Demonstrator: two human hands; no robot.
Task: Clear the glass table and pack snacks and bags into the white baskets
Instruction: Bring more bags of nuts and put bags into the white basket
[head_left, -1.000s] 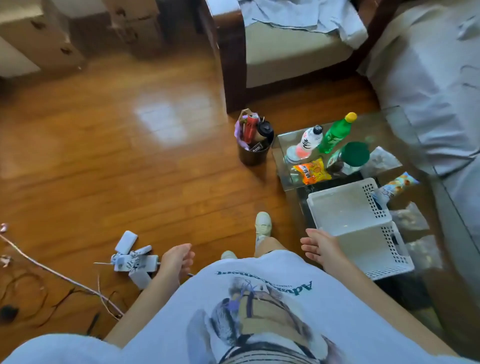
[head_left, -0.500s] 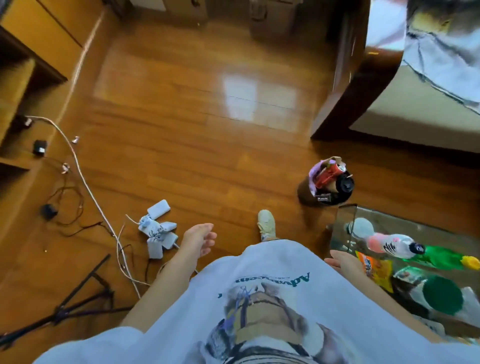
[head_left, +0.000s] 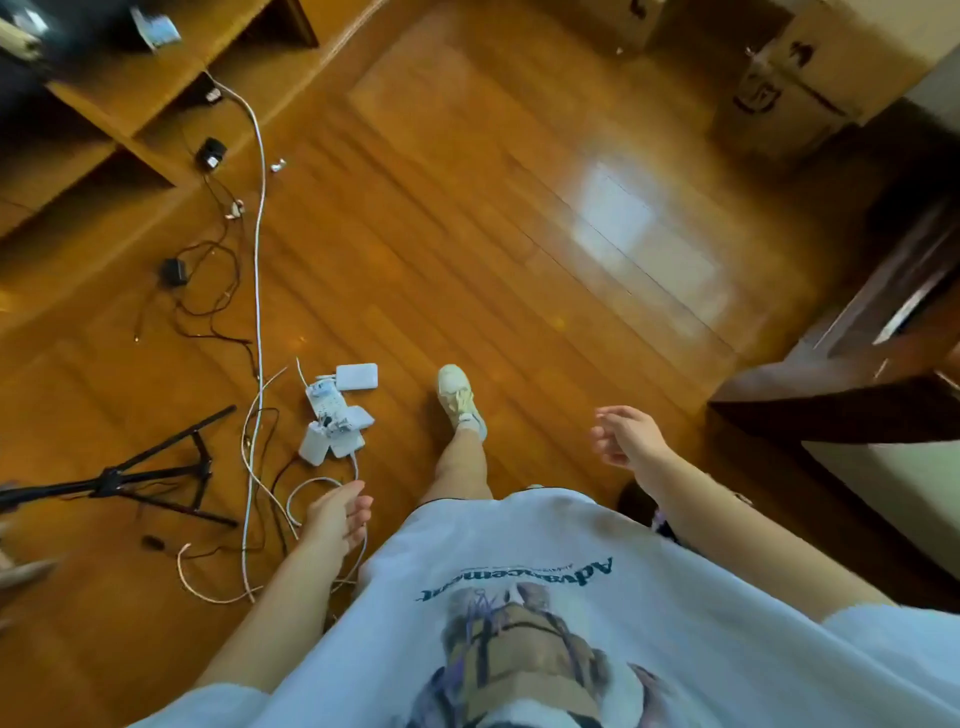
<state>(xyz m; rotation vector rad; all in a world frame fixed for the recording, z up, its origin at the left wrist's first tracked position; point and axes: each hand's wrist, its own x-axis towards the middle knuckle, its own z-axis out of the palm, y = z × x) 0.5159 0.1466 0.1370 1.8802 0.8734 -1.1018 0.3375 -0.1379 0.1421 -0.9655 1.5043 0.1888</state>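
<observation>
both sets of fingers hang loosely spread and hold nothing; the left hand (head_left: 335, 514) hovers over a white cable (head_left: 258, 291), the right hand (head_left: 626, 435) over bare wooden floor (head_left: 467, 234); neither the glass tabletop, the snacks nor the white baskets are in view, so they likely sit somewhere off to the right; the risk is underfoot: the white sneaker (head_left: 460, 395) stands near a power strip (head_left: 335, 415) with chargers, tangled cords and a black tripod (head_left: 140, 475), so a careless step could snag a foot and trip the person.
</observation>
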